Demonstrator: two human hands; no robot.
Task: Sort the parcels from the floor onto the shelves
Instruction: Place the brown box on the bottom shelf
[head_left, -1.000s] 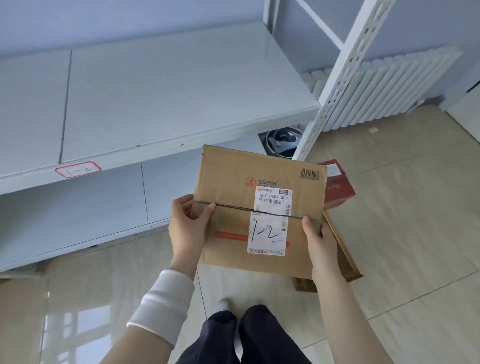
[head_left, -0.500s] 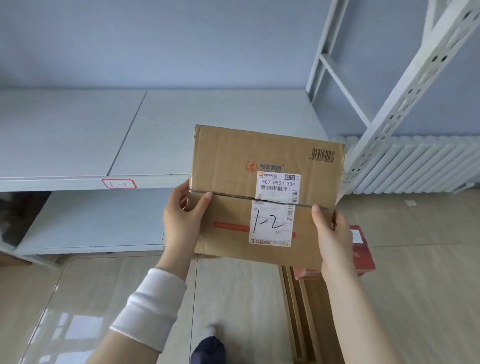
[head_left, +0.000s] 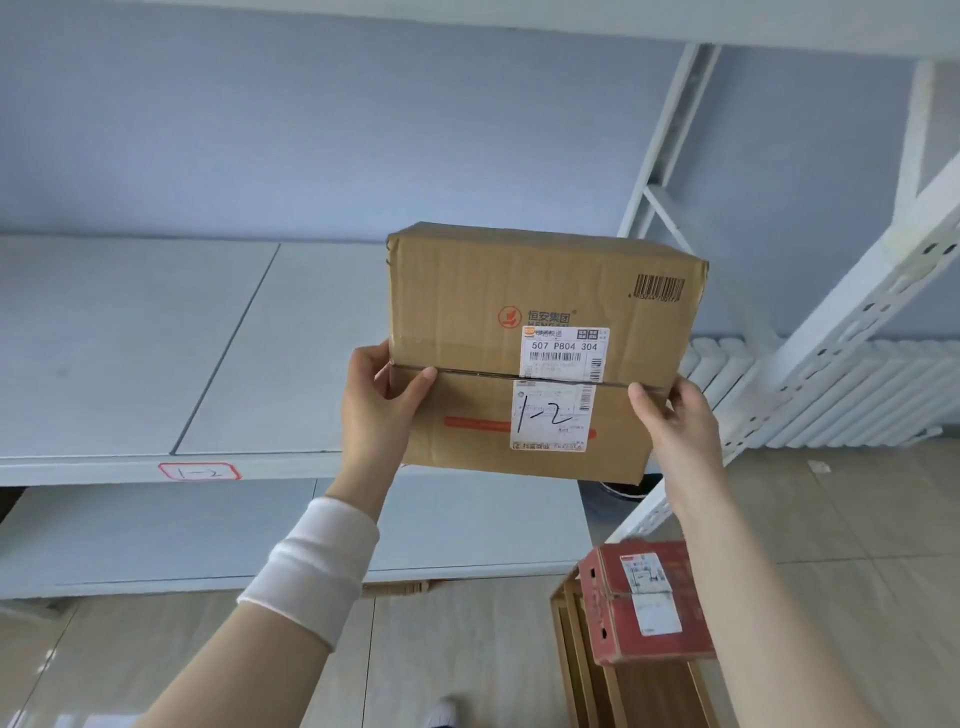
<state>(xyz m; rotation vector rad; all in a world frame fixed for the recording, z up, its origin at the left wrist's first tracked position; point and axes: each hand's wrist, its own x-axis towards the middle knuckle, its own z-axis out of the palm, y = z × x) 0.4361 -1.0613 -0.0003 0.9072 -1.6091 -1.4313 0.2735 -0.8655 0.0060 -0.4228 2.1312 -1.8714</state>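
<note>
A person holds a brown cardboard parcel (head_left: 519, 291) up in both hands, in front of the right part of a pale grey shelf (head_left: 130, 338). The left hand (head_left: 376, 410) grasps the parcel's left edge, thumb lying across the front face along the taped seam and fingers curled behind. The right hand (head_left: 678, 431) grasps the right edge the same way, thumb on the front, so each grip is clasped on the parcel. A white wristband (head_left: 311, 566) sits on the left forearm.

The parcel's front carries a white shipping label (head_left: 553, 410) with "1-2" handwritten on it in black. The parcel's lower edge hangs over the shelf's front lip; whether it touches the shelf cannot be told. On that lip, well to the left of the parcel, a red-bordered tag (head_left: 200, 472) also reads "1-2". A lower shelf (head_left: 156, 535) lies beneath.

On the tiled floor (head_left: 831, 519) at lower right, a red box (head_left: 644, 603) with its own white label rests on flat brown cardboard (head_left: 623, 691). A white perforated upright (head_left: 831, 338) slants past a white radiator (head_left: 841, 400) on the right.
</note>
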